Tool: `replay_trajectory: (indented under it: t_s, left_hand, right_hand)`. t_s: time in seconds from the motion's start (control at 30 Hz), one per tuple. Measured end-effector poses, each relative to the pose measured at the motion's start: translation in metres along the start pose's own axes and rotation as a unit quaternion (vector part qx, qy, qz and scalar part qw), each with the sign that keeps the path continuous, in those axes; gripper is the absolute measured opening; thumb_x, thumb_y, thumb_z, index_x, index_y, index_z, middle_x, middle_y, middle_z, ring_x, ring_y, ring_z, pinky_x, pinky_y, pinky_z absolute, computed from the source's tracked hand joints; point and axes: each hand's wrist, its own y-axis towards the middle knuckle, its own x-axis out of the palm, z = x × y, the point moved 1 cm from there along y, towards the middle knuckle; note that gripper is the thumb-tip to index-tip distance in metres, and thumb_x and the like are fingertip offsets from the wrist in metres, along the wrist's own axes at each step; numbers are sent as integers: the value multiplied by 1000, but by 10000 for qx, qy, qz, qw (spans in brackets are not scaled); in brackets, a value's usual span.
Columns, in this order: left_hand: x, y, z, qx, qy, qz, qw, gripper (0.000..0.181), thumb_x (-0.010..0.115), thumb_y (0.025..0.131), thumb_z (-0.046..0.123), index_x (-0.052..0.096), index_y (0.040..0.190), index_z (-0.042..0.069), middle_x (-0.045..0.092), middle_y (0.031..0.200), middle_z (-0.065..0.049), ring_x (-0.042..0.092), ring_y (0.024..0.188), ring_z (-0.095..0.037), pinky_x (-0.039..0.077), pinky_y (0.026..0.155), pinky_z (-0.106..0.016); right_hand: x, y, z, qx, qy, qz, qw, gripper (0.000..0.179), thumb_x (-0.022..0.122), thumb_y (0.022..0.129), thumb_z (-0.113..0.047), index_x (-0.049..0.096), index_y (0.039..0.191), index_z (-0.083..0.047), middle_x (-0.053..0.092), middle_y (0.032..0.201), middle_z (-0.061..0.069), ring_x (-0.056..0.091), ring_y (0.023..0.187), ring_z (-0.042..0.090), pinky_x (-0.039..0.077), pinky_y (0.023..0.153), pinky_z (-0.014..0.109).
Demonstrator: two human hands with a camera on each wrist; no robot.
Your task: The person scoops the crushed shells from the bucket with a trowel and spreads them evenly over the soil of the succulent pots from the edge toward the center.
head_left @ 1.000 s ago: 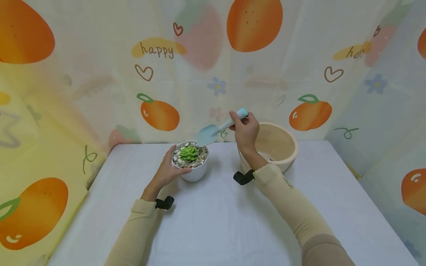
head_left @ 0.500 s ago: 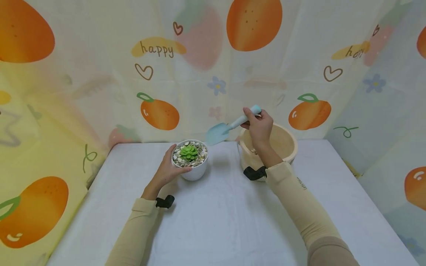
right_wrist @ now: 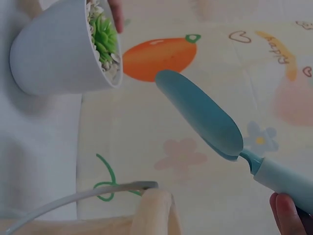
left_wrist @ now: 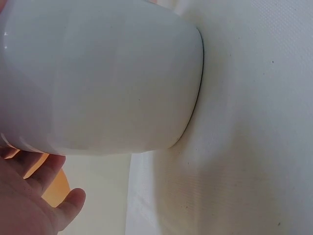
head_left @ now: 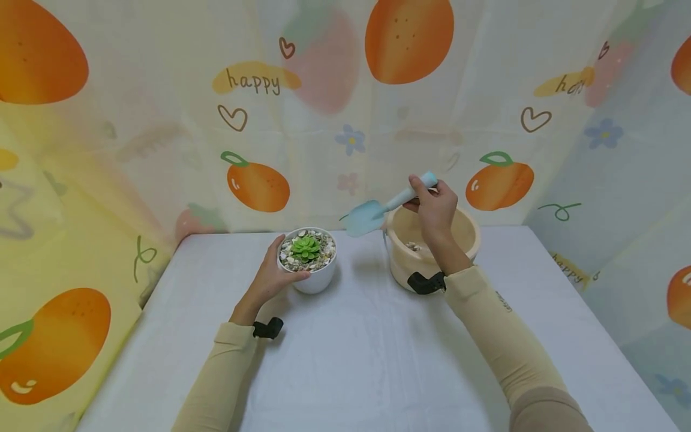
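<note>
My left hand [head_left: 268,281] grips a small white plant pot [head_left: 317,281], thumb at the near side and fingers round the left side. In the pot sits a green succulent [head_left: 305,247], ringed by pale pebbles [head_left: 324,247] up near the rim. My right hand [head_left: 437,210] holds a light blue hand trowel [head_left: 366,218] by its handle, above a beige bucket [head_left: 400,263]. The trowel's blade tilts down to the left, in the gap between pot and bucket. No pebbles show on the blade [right_wrist: 203,117] in the right wrist view. A few pebbles [head_left: 413,246] lie inside the bucket.
Everything stands on a white-covered table [head_left: 345,360] whose back edge meets a fruit-printed curtain [head_left: 324,162]. A grey carrying handle [right_wrist: 83,196] hangs at the bucket's left side. My forearm partly hides the bucket's front.
My right hand has carried the trowel to the right, away from the pot's rim and over the bucket. The left hand and the pot have stayed in place.
</note>
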Motion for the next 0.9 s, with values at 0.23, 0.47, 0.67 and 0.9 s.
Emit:
replay_trajectory:
  t_s: [0.23, 0.47, 0.67, 0.9]
  left_hand:
    - [0, 0, 0, 14, -74, 18, 10000, 118, 86, 72, 36, 8, 157, 14, 13, 163, -16, 16, 150, -35, 19, 118, -61]
    - [1, -2, 1, -41, -144, 0, 9999, 118, 86, 72, 36, 8, 157, 15, 12, 163, -14, 15, 150, -35, 19, 118, -60]
    - [3, -2, -2, -111, -138, 1, 9998, 119, 87, 70, 37, 8, 157, 16, 12, 163, -14, 15, 150, -35, 19, 118, -59]
    - [1, -2, -2, -101, -81, 13, 9999, 119, 86, 71, 38, 7, 157, 17, 13, 163, -15, 16, 149, -35, 20, 118, -60]
  right_hand:
    - [-12, 3, -5, -103, 128, 151, 9997, 21, 76, 85, -20, 61, 85, -5, 69, 73, 3, 69, 56, 13, 58, 56, 28]
    - [-27, 5, -12, -197, 77, 225, 9995, 21, 76, 85, -19, 61, 84, -5, 67, 69, 1, 70, 56, 12, 58, 55, 27]
    - [-40, 8, -17, -242, 255, 290, 9990, 19, 76, 85, -18, 62, 85, -5, 68, 67, 2, 70, 54, 13, 58, 54, 27]
    - [-55, 12, -23, -272, 300, 414, 9983, 20, 76, 85, -18, 61, 84, -5, 68, 67, 2, 69, 54, 13, 57, 54, 26]
